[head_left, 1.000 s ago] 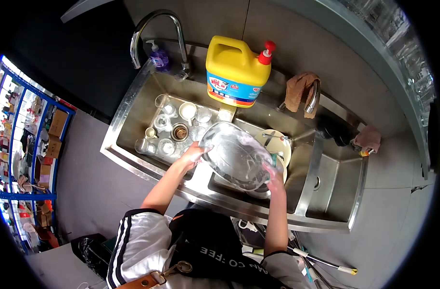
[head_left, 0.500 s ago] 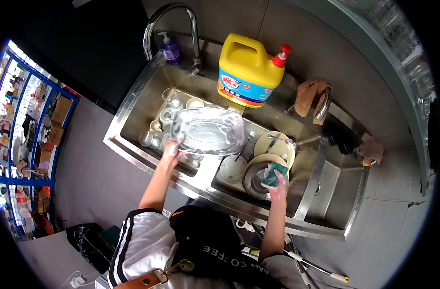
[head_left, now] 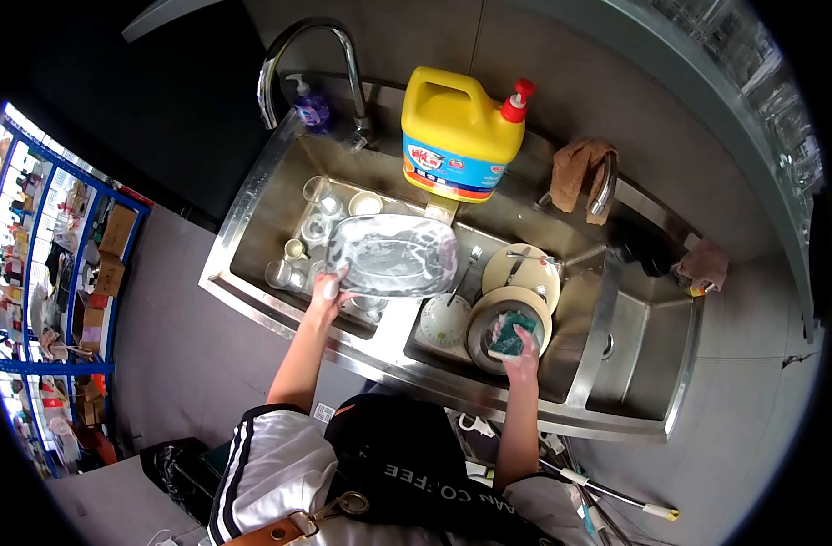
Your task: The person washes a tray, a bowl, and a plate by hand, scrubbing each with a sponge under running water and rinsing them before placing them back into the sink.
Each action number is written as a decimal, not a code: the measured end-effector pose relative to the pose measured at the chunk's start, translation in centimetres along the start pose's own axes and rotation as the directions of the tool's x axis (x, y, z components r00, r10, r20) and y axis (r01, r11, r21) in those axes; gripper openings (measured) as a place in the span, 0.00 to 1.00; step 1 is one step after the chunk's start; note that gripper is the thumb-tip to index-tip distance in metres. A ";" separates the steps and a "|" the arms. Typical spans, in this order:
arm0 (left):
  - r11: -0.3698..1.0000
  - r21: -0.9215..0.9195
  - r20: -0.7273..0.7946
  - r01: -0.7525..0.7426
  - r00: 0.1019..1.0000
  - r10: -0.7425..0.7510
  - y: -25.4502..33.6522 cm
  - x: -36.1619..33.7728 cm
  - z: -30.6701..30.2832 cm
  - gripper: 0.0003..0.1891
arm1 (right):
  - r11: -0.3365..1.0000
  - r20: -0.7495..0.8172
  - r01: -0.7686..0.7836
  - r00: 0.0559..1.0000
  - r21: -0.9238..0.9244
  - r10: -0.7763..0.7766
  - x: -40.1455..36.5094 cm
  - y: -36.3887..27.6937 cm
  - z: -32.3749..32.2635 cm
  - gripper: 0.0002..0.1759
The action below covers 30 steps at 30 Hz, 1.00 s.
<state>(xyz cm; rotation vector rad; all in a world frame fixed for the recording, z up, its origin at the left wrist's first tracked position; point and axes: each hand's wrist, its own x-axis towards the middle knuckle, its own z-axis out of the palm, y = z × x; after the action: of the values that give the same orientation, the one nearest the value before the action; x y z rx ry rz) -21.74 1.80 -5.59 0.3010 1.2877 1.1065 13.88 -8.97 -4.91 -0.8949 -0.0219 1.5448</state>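
Shelves [head_left: 61, 368]: standing at the far left, blue-framed, with boxes [head_left: 113, 234] among their load.
Left basin [head_left: 263, 232]: holding several glasses [head_left: 316, 189] and two pale cups [head_left: 365, 204], partly hidden behind the tray [head_left: 393, 255].
Tap [head_left: 357, 91]: arching up behind the left basin, its spout hanging to the left.
Soap [head_left: 314, 114]: standing purple beside the tap's base, with a white pump.
Left hand [head_left: 327, 296]: gripping the tray by its lower left edge, thumb lying over the rim; how the fingers are sitting underneath, I can't tell.
Tray: hanging in the air over the left basin and the divider, see-through and streaked with white suds.
Jug [head_left: 461, 136]: standing yellow at the back ledge, red pump pointing up.
Middle basin [head_left: 577, 296]: holding a white dish [head_left: 445, 320] at the left, forks [head_left: 473, 257], a metal bowl [head_left: 479, 338] and cream plates [head_left: 525, 268] overlapping at the right.
Sponge [head_left: 505, 342]: showing its green side over the metal bowl; whether it is touching, I can't tell.
Right hand [head_left: 522, 355]: pinching the sponge at its right side, suds clinging to the skin.
Towel [head_left: 575, 173]: draping brown over a second tap [head_left: 605, 187].
Right basin [head_left: 639, 364]: sitting beyond the divider, a pink cloth [head_left: 704, 262] lying near its back corner.
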 end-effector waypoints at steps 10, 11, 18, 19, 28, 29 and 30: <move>0.997 0.075 0.025 0.011 1.000 -0.013 -3.0 4.6 4.6 0.14 | 0.994 -0.080 0.113 0.990 0.006 -0.113 -1.5 -0.8 -2.6 0.16; 0.996 0.082 0.028 0.015 0.999 -0.018 -3.2 4.8 4.6 0.14 | 0.993 -0.109 0.111 0.988 0.029 -0.108 -1.8 -0.9 -2.9 0.16; 0.999 0.026 0.095 0.040 0.995 -0.042 -3.6 4.8 5.1 0.15 | 0.989 -0.154 0.124 0.982 0.085 -0.110 -3.0 -1.3 -4.3 0.17; 0.998 0.036 0.105 0.048 0.993 -0.051 -3.7 5.0 5.1 0.15 | 0.987 -0.165 0.134 0.979 0.091 -0.118 -3.2 -1.3 -4.4 0.17; 0.996 0.067 0.053 0.067 0.996 -0.070 -4.3 5.6 4.6 0.10 | 0.981 -0.160 0.142 0.980 0.134 -0.120 -3.5 -1.4 -5.1 0.17; 0.994 0.071 0.068 0.088 0.993 -0.092 -4.2 5.6 4.4 0.10 | 0.981 -0.159 0.139 0.980 0.134 -0.117 -3.5 -1.5 -5.1 0.17; 0.994 0.070 0.065 0.086 0.994 -0.090 -4.1 5.6 4.3 0.10 | 0.980 -0.154 0.144 0.980 0.135 -0.123 -3.4 -1.5 -5.2 0.17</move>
<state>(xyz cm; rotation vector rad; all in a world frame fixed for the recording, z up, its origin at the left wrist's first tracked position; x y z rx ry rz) -16.68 5.77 -10.62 0.3262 1.2678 0.9718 17.63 -13.97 -6.02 -0.8690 0.1312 1.3354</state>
